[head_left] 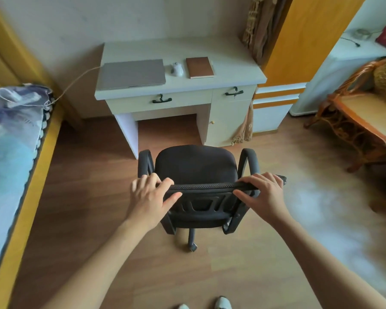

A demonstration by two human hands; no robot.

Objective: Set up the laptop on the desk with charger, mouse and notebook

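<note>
A closed grey laptop (132, 74) lies on the left of the white desk (232, 70). Its pale charger cable (76, 82) runs from the laptop's left edge down to the bed. A white mouse (177, 69) sits to the laptop's right, and a brown notebook (200, 67) lies beside the mouse. A black office chair (195, 166) stands on the floor in front of the desk, facing it. My left hand (151, 197) grips the left end of the chair's backrest top. My right hand (263, 192) grips the right end.
A bed (13, 139) with a yellow frame runs along the left. A wicker chair (363, 114) stands at the right, an orange-and-white cabinet (283, 70) next to the desk. Wooden floor (87, 175) surrounds the office chair. My slippers (222, 303) show at the bottom.
</note>
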